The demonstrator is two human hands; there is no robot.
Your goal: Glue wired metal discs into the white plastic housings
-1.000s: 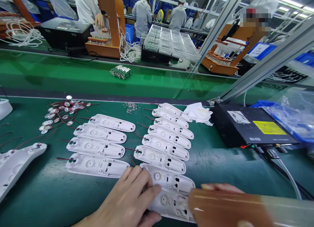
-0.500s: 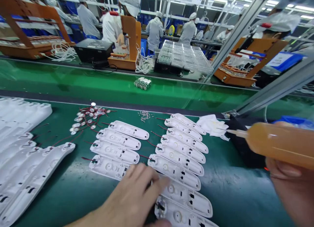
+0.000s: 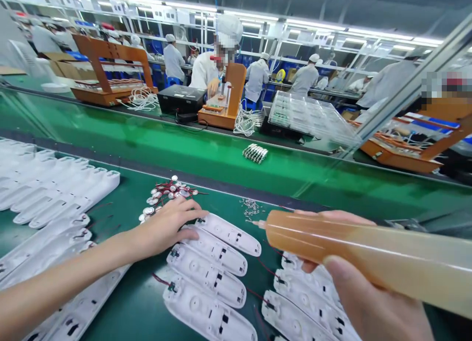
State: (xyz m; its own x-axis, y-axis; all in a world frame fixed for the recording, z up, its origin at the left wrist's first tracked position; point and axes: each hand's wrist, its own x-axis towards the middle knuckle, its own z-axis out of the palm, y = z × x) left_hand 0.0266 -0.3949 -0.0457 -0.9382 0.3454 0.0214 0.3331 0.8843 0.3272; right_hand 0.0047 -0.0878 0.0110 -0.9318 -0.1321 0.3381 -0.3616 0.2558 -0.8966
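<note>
Bright strip lights (image 3: 191,6) shine high beyond the left hand (image 3: 171,222); glare streaks the amber syringe (image 3: 368,252) in the right hand (image 3: 374,299).

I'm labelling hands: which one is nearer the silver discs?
Left: the left hand is close to the silver discs, the right hand farther off to their right, holding the amber tube.

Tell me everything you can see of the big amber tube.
The tube is a thick, glossy, see-through cylinder, seemingly plastic, amber toward the front and paler behind. Its thin nozzle points left. The right hand holds it on its side above the green table, thumb on the near side; its rear runs out of view.
</note>
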